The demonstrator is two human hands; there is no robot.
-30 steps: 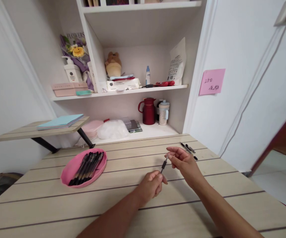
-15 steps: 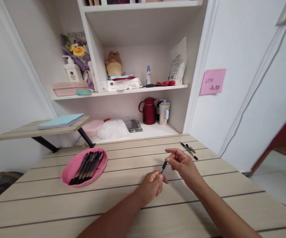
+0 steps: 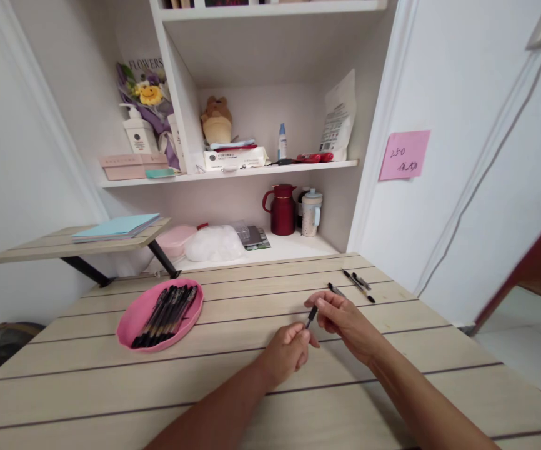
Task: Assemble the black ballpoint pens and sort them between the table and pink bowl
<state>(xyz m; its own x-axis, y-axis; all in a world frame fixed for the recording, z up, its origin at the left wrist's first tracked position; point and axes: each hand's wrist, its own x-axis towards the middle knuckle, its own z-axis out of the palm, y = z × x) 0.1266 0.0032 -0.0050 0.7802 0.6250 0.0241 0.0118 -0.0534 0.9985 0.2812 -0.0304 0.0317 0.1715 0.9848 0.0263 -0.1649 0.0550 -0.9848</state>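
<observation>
My left hand [image 3: 288,351] is curled into a fist around the lower end of a black pen [image 3: 311,315], which slants up to the right. My right hand [image 3: 340,319] pinches the pen's upper tip with thumb and fingers; a dark, thin piece sticks out behind those fingers. Both hands hover just above the wooden table [image 3: 233,387]. A pink oval tray [image 3: 132,319] at the left holds several black pens [image 3: 165,315]. Loose pen parts [image 3: 359,283] lie on the table beyond my right hand.
White shelves behind the table carry a red jug [image 3: 281,209], a spotted cup [image 3: 310,213], a plastic bag [image 3: 214,244] and boxes. A small raised stand [image 3: 64,248] bears a blue booklet at the left. A pink note [image 3: 403,155] sticks to the right wall.
My right hand has dropped lower and closed in on the pen's upper tip; my left hand has stayed in place gripping the pen.
</observation>
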